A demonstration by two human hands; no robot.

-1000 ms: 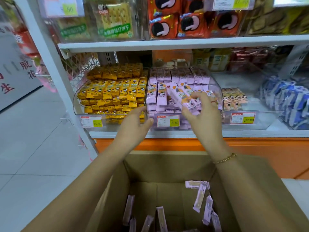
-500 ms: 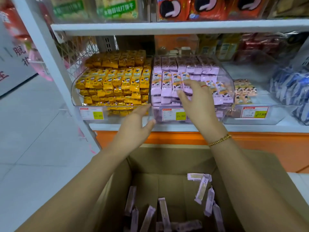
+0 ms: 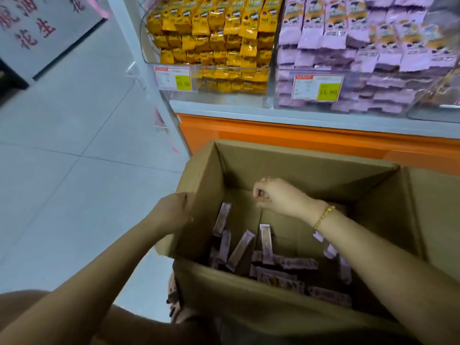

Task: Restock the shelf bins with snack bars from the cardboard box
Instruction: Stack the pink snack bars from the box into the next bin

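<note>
The right hand's fingers are curled in toward the palm and nothing shows between them. The right hand hangs inside the cardboard box, just below its far wall, at mid-frame. The snack bars lie lower in the frame, scattered on the box floor. The closest ones stand propped on end straight beneath the knuckles, their long axes running roughly up and down the picture, while a few others lie crosswise along the near wall. The next reach is a drop toward the bottom of the frame, and this hand is the nearer one. The left hand holds the box's left wall, fingertips hidden by the cardboard. The purple bin sits at upper right.
</note>
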